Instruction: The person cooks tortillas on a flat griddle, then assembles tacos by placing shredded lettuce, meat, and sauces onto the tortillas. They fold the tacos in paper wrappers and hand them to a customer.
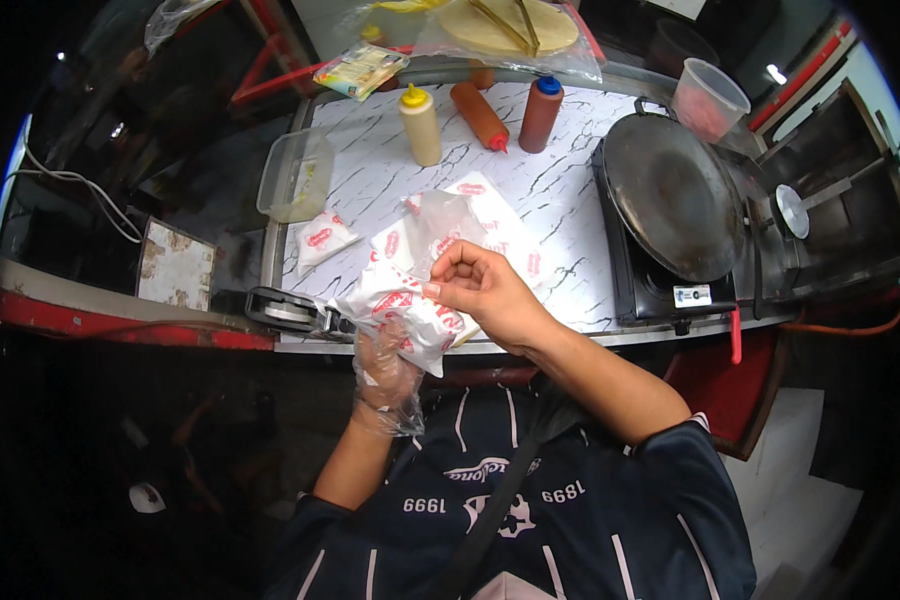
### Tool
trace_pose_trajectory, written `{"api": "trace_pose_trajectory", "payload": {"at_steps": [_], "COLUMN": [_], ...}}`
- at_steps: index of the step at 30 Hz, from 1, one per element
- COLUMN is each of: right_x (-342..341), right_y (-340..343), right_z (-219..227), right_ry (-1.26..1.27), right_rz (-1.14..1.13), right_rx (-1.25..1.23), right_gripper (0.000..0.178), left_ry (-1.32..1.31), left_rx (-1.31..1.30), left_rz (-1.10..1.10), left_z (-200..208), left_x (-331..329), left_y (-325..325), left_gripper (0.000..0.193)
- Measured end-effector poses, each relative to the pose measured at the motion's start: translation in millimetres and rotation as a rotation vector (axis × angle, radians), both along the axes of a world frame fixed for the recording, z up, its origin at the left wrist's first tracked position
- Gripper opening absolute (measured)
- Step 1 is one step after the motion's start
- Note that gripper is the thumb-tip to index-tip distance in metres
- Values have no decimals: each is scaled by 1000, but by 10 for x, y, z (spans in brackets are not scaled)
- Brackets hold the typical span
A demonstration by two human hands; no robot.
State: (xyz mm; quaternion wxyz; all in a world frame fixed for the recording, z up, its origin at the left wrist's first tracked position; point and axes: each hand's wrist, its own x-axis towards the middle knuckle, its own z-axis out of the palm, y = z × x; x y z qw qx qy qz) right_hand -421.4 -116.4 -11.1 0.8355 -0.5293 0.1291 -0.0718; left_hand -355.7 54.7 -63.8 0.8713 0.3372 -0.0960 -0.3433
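My left hand [387,365], in a clear plastic glove, is closed around a paper-wrapped packet [407,312], white with red print, near the counter's front edge. Bent fingers and thumb bring my bare right hand [480,290] into a pinch at the packet's upper right edge. What lies between those fingertips is too small to make out. A crumpled piece of clear plastic [448,225] shows just beyond them. Underneath lie printed white paper sheets [505,235]. Left of the packet sits a smaller wrapped packet [325,238] with the same red print.
A round griddle [675,195] on a black stove [660,300] occupies the right side. Sauce bottles, cream [420,125], orange [480,115] and dark red [541,115], are farther back. Clear tubs stand at left [297,175] and far right [710,100]. Tongs [515,25] rest on flatbreads [470,30].
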Motion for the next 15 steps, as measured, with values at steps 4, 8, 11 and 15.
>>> {"api": "trace_pose_trajectory", "payload": {"at_steps": [4, 8, 11, 15], "right_x": [-27, 7, -26, -430], "right_y": [-55, -121, -232, -318], "right_z": [-102, 37, -238, -181], "right_ry": [74, 29, 22, 123], "right_rz": [45, 178, 252, 151], "right_rx": [193, -39, 67, -42], "right_gripper": [18, 19, 20, 58], "left_ry": [-1, -19, 39, -173], "left_rx": [-21, -11, 49, 406], "left_rz": [-46, -123, -212, -417], "left_z": [1, -41, -80, 140], "left_x": [69, 180, 229, 230], "left_y": [8, 70, 99, -148], "left_gripper": [63, 61, 56, 54]}}
